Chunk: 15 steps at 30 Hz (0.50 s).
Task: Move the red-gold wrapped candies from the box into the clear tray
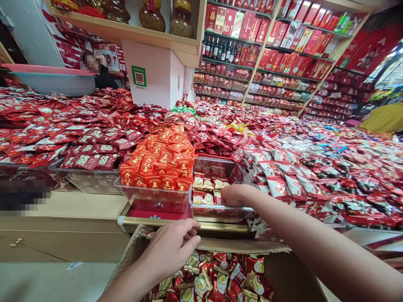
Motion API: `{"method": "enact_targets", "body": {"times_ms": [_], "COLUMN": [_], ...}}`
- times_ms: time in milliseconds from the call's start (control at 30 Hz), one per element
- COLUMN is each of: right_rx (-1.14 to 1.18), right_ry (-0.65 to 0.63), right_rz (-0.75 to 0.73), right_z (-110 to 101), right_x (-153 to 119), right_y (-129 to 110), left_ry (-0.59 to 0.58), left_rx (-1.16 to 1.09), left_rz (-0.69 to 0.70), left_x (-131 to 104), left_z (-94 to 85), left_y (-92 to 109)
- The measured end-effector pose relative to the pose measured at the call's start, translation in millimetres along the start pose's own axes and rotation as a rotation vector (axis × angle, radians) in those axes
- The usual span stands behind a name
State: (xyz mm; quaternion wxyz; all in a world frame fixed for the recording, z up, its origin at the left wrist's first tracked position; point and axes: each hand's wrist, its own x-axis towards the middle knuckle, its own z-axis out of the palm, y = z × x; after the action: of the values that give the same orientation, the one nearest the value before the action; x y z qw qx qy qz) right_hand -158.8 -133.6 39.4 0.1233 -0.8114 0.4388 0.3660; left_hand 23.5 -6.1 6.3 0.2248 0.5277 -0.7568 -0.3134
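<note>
My right hand [236,195] reaches over the front edge into a clear plastic bin [217,213]. Its fingertips are hidden behind the hand, beside small red and gold wrapped candies [208,184] standing in rows on the bin's left side. My left hand [176,241] hovers over the left rim of an open cardboard box [239,244], fingers bent towards the right, with nothing visible in them. Inside the box, below both hands, lie loose red and gold candies [220,279] with a round yellow picture on the wrapper.
A bin heaped with orange-red packets [160,161] adjoins on the left, white and red packets [280,180] on the right. Farther back stand a white pillar with a QR code [151,75], a blue basket [56,82], shelves [245,90] and a person [105,77] partly hidden.
</note>
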Motion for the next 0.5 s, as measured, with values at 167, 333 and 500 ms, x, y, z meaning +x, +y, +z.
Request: {"method": "enact_targets", "body": {"times_ms": [167,333,500], "right_rx": [-0.006,0.058,0.091], "right_ry": [-0.047,0.039,0.082], "right_rz": [0.021,-0.033,-0.041], "right_z": [0.3,2.7,5.5], "right_x": [4.3,14.2,25.6], "right_y": [1.3,4.8,4.7], "left_ry": [-0.019,-0.016,-0.017], "left_rx": [0.071,0.123,0.138], "left_rz": [-0.003,0.004,-0.001], "left_x": [2.1,2.2,1.4], "left_z": [1.8,4.1,5.1], "left_y": [-2.3,-4.9,-5.7]}}
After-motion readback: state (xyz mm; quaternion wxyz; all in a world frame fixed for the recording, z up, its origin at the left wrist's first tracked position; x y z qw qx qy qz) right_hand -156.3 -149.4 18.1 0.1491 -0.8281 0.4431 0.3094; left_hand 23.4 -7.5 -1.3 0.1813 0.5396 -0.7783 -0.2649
